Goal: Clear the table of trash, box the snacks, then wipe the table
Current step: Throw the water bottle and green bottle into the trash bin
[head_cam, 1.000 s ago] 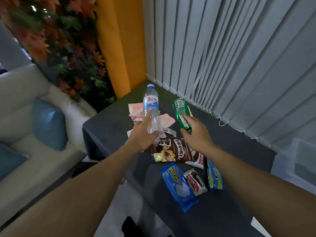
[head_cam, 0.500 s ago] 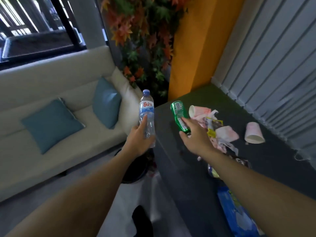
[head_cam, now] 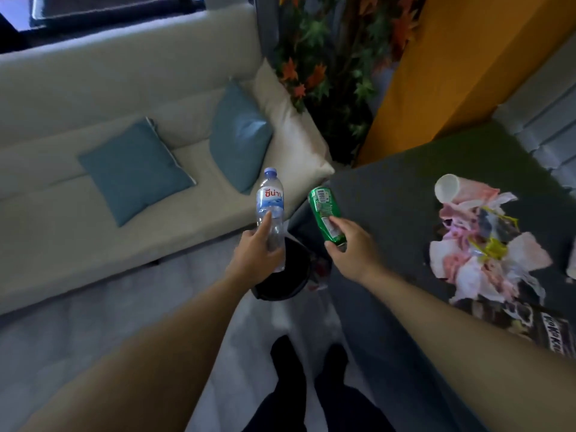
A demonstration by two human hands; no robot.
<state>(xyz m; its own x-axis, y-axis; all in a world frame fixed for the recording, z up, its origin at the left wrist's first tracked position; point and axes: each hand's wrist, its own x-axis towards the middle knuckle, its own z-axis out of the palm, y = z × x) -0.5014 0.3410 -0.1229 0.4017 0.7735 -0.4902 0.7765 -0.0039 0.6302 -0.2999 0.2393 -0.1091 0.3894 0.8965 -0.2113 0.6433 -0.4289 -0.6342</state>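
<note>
1 head-worn wide-angle view, facing forward and down, close over table (head_cam: 389, 194) edge and floor (head_cam: 93, 322).

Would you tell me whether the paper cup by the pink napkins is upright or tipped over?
Tipped over: the paper cup lies on its side, open mouth facing sideways.

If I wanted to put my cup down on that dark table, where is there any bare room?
Bare table runs along its left edge, between the right hand holding the can and the pile of wrappers, and behind the paper cup toward the yellow wall. The right side is crowded: pile, cup, snack bag.
</note>
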